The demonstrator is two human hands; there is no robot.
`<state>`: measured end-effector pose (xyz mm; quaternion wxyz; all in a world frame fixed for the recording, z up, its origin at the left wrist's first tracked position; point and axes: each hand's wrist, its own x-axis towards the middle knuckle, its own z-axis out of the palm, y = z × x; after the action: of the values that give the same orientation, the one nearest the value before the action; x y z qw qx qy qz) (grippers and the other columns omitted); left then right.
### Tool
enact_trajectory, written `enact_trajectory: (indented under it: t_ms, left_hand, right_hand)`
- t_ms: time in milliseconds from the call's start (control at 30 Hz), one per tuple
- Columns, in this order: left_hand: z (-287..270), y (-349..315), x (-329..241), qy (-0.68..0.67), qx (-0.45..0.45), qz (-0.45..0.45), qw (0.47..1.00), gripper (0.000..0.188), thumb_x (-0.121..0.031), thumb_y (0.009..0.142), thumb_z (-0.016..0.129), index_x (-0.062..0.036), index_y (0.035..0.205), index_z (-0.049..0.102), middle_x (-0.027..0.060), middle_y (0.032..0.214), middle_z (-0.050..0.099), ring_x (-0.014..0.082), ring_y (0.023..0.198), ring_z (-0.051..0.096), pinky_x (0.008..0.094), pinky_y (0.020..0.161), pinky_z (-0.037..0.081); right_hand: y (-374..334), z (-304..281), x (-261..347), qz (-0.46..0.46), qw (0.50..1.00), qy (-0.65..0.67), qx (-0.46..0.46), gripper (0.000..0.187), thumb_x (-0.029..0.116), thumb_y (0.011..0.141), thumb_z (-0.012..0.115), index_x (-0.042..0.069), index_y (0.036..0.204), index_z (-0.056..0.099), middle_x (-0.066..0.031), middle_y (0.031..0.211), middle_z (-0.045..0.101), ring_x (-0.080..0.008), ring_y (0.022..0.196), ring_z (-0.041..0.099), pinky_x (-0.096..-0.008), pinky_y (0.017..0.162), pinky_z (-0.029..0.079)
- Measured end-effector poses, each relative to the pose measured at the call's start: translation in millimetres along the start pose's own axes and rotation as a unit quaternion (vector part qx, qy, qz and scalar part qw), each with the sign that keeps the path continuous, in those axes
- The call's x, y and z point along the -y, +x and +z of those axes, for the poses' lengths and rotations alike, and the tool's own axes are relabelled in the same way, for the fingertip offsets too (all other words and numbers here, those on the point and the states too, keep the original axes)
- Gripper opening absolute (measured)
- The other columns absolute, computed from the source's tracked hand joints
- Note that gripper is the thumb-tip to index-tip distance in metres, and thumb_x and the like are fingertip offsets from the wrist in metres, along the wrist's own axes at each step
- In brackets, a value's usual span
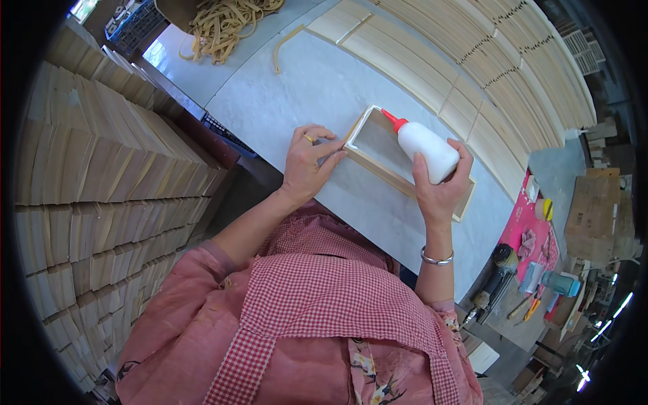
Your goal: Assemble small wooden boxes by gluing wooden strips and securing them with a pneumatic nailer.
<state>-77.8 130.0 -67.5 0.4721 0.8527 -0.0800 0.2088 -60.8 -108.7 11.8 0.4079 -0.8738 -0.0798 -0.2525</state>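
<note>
A shallow rectangular wooden frame [381, 169] lies on the pale marbled tabletop [290, 94], its short left side streaked with white glue along the top edge. My left hand [309, 162] pinches that frame at its near left corner, thumb and fingers closed on the wood. In my right hand [442, 182] is a white glue bottle [428, 150], tilted over the frame. Its red nozzle [393, 120] points at the far left corner, close to the glued edge. The bottle and my right hand hide part of the frame's right half.
Long rows of thin wooden strips [466, 47] line the table's far side. Tan bands [226, 27] are heaped at the far left. Tall stacks of wooden pieces [121, 142] stand to my left. At right, a nail gun [496, 277] lies near a pink sheet [523, 223] and yellow tape [544, 209].
</note>
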Motion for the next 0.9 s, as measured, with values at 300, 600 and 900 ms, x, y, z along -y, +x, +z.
enact_trajectory:
  t_ms: [300, 600, 900]
  left_hand:
    - [0, 1, -1, 0.016, 0.005, 0.007, 1.0, 0.019, -0.005, 0.084, 0.076, -0.0037, 0.103, 0.079, 0.0061, 0.113, 0.064, 0.0242, 0.115, 0.051, 0.0332, 0.095, 0.046]
    - [0, 2, -4, 0.019, 0.01, 0.013, 1.0, 0.02, -0.006, 0.083, 0.076, -0.0041, 0.102, 0.078, 0.0061, 0.11, 0.065, 0.0253, 0.112, 0.053, 0.0342, 0.094, 0.047]
    - [0, 2, -4, 0.013, 0.018, 0.005, 1.0, 0.021, -0.008, 0.084, 0.076, -0.0021, 0.105, 0.078, 0.0063, 0.112, 0.064, 0.025, 0.113, 0.052, 0.034, 0.095, 0.047]
  right_hand:
    - [-18, -42, -19, 0.007, 0.998, -0.047, -0.046, 0.059, 0.013, 0.078, 0.084, 0.004, 0.127, 0.053, -0.0135, 0.113, 0.063, -0.0263, 0.092, 0.064, -0.0347, 0.079, 0.054]
    - [-41, -93, -30, 0.052, 0.99, -0.093, -0.091, 0.058, 0.012, 0.078, 0.083, 0.004, 0.127, 0.053, -0.0137, 0.113, 0.063, -0.0259, 0.091, 0.064, -0.035, 0.08, 0.054]
    - [-64, -136, -54, 0.073, 0.976, -0.15, -0.14, 0.056, 0.012, 0.078, 0.083, 0.003, 0.125, 0.054, -0.0142, 0.112, 0.064, -0.0248, 0.09, 0.063, -0.0349, 0.078, 0.054]
